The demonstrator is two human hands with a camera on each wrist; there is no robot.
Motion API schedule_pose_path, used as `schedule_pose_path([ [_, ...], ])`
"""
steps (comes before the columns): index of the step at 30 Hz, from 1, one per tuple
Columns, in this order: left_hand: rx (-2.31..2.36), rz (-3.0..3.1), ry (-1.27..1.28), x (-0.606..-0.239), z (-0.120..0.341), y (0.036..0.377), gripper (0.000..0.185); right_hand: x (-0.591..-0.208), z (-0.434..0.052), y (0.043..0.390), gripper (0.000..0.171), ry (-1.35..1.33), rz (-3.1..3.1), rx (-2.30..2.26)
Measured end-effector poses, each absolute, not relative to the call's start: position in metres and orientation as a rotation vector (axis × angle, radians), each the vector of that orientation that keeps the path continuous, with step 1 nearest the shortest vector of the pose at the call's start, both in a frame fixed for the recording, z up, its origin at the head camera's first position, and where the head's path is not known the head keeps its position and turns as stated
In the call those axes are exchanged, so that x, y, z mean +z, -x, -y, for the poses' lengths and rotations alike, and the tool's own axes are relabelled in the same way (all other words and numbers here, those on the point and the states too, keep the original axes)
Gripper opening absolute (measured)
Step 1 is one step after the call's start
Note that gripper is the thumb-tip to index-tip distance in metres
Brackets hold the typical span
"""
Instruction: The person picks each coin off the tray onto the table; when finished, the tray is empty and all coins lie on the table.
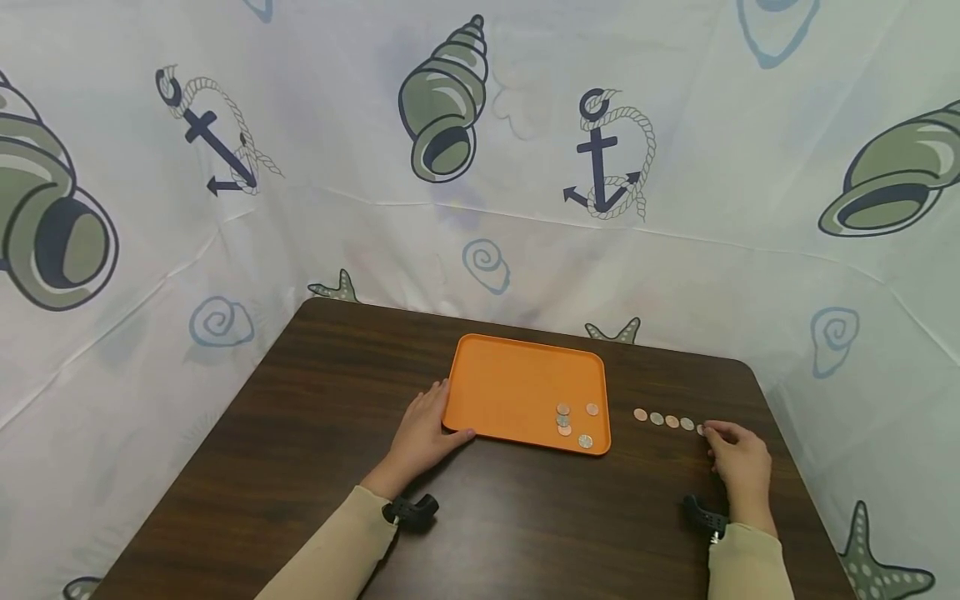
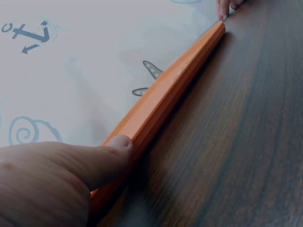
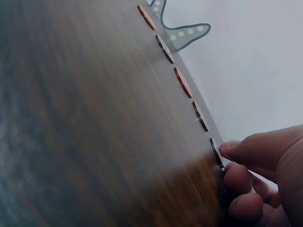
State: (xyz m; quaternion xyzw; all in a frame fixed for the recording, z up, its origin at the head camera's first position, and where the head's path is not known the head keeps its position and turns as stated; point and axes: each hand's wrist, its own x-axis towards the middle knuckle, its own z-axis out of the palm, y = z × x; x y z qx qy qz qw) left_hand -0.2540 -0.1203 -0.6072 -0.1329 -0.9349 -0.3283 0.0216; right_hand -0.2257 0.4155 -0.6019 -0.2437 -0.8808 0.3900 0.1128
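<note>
My right hand has its thumb and fingertips on a silver coin, pinching it at the near right end of a row on the table. Further along that row lie a copper coin, a silver coin, another copper coin and another silver one, with small gaps between them. At the orange tray's front left corner rests my left hand. Its fingers lie along the left side and its thumb presses the front rim. Several coins sit in the tray's right part, some overlapping.
The dark wood-grain table has rounded far corners. Behind and beside it hangs a white cloth printed with shells, anchors and starfish. A black wrist camera is strapped to the left wrist, and another camera to the right.
</note>
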Motion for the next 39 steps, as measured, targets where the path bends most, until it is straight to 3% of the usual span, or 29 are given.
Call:
schedule_pose_path([
  [13, -0.997, 2.897, 0.417, -0.611, 0.123, 0.256, 0.108, -0.605, -0.41, 0.228, 0.035, 0.799, 2.46, 1.283],
  [23, -1.008, 2.911, 0.403, -0.611, 0.124, 0.254, 0.108, -0.601, -0.402, 0.228, 0.031, 0.709, 2.292, 1.297],
  [30, -1.006, 2.904, 0.419, -0.608, 0.122, 0.255, 0.107, -0.567, -0.37, 0.23, 0.023, 0.511, 2.292, 1.128],
  [39, -1.004, 2.905, 0.416, -0.611, 0.121, 0.257, 0.107, -0.524, -0.306, 0.226, 0.021, -0.056, 2.618, 1.008],
])
